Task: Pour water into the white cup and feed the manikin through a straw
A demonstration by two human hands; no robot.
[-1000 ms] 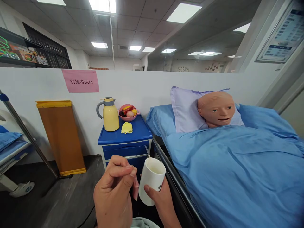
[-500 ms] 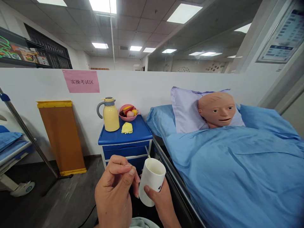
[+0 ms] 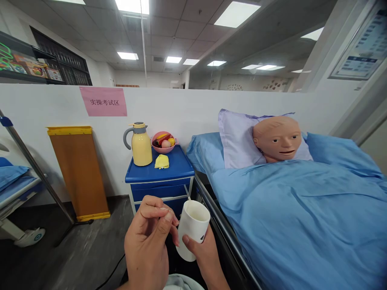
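My right hand (image 3: 206, 257) reaches in from below and grips a white cup (image 3: 193, 225) by its lower side, thumb on the front. A thin metal stem (image 3: 188, 194) sticks up at the cup's rim. My left hand (image 3: 147, 246) is closed in a pinch just left of the rim; what its fingers hold is hidden. Both hands hover beside the bed rail (image 3: 216, 223). On the bed a training manikin (image 3: 276, 139) lies on a lilac pillow (image 3: 236, 139), covered to the neck by a blue blanket (image 3: 296, 217).
A blue bedside cabinet (image 3: 173, 175) stands ahead with a yellow jug (image 3: 140, 145), a pink fruit bowl (image 3: 164, 143) and a yellow cloth (image 3: 161, 162). A wooden board (image 3: 79, 173) leans on the white partition. Another bed (image 3: 13, 189) is at far left.
Both hands and the cup have shifted slightly to the right together. The grip on the cup and the left hand's pinch look the same.
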